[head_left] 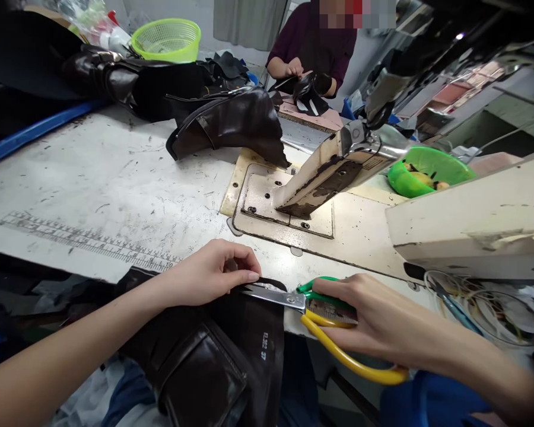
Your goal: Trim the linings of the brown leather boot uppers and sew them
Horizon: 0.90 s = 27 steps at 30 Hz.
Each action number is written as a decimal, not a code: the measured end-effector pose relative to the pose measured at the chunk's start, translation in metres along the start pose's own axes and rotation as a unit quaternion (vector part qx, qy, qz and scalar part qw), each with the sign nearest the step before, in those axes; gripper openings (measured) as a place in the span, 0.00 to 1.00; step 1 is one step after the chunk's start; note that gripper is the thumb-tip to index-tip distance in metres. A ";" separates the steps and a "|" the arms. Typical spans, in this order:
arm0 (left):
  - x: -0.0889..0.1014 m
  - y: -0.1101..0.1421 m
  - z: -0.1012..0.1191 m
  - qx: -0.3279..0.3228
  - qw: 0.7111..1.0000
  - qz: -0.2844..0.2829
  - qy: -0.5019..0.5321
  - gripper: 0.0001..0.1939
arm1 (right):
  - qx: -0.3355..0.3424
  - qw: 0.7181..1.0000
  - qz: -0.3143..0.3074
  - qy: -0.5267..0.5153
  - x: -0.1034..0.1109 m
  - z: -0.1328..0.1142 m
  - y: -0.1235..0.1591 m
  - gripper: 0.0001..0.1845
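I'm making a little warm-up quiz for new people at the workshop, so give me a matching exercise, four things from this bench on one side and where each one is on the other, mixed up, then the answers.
Things:
1. Scissors
2. Mesh basket
3. Ruler scale
4. Green bowl

Places:
a. Along the table's near edge
b. To the right of the machine post
c. In the right hand
d. Behind dark leather pieces

Right pairs: 1-c, 2-d, 3-a, 4-b
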State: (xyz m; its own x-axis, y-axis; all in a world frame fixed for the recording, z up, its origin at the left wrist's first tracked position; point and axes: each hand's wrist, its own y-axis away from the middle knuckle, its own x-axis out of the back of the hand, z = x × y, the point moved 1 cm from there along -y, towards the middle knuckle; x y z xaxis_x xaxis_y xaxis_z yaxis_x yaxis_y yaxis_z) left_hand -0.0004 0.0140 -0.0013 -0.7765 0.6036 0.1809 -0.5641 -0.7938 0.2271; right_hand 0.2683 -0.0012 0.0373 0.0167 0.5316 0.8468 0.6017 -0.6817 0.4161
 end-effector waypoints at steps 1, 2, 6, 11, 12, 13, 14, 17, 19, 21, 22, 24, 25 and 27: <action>0.000 0.000 0.000 0.003 1.000 -0.003 0.009 0.08 | 0.002 1.000 0.004 0.004 0.000 -0.003 -0.002 0.15; 0.001 0.000 0.001 0.006 1.000 -0.005 0.020 0.08 | 0.004 1.000 0.010 0.009 0.000 -0.005 -0.005 0.16; 0.004 -0.002 0.003 0.000 0.997 0.014 0.080 0.09 | 0.026 0.999 0.017 0.018 0.000 -0.011 -0.016 0.17; 0.009 -0.006 0.003 -0.019 0.988 0.013 0.155 0.08 | 0.048 0.997 0.020 0.061 0.000 -0.017 -0.027 0.15; 0.010 -0.006 0.002 -0.023 0.985 0.017 0.168 0.09 | 0.054 0.996 0.021 0.071 -0.001 -0.019 -0.029 0.15; 0.011 -0.007 0.001 -0.027 0.983 0.024 0.181 0.09 | 0.060 0.995 0.024 0.080 -0.001 -0.020 -0.031 0.15; 0.013 -0.007 0.000 -0.030 0.980 0.029 0.193 0.10 | 0.067 0.993 0.032 0.090 -0.002 -0.020 -0.033 0.15; 0.016 -0.007 -0.002 -0.046 0.974 0.038 0.220 0.11 | 0.086 0.988 0.054 0.118 -0.004 -0.022 -0.038 0.17; 0.017 -0.006 -0.002 -0.060 0.969 0.053 0.236 0.11 | 0.094 0.986 0.052 0.127 -0.005 -0.024 -0.042 0.18; 0.019 -0.006 -0.002 -0.071 0.963 0.075 0.250 0.10 | 0.097 0.986 0.050 0.128 -0.006 -0.027 -0.047 0.17; 0.019 -0.006 -0.002 -0.074 0.960 0.084 0.256 0.10 | 0.098 0.986 0.050 0.128 -0.006 -0.028 -0.049 0.17; 0.019 -0.006 -0.002 -0.075 0.956 0.097 0.267 0.10 | 0.097 0.986 0.055 0.123 -0.006 -0.027 -0.051 0.17; 0.020 -0.006 -0.003 -0.075 0.953 0.107 0.273 0.11 | 0.095 0.987 0.056 0.113 -0.005 -0.024 -0.050 0.18; 0.021 -0.007 -0.004 -0.077 0.943 0.149 0.288 0.11 | 0.081 0.993 0.062 0.063 -0.005 -0.015 -0.040 0.16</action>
State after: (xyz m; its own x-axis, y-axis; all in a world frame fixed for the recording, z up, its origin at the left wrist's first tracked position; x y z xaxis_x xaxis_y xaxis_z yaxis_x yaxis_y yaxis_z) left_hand -0.0141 0.0318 -0.0030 -0.9058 0.2468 -0.3443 -0.2961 -0.9501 0.0979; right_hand 0.2324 0.0160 0.0212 0.0054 0.3738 0.9275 0.7225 -0.6427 0.2548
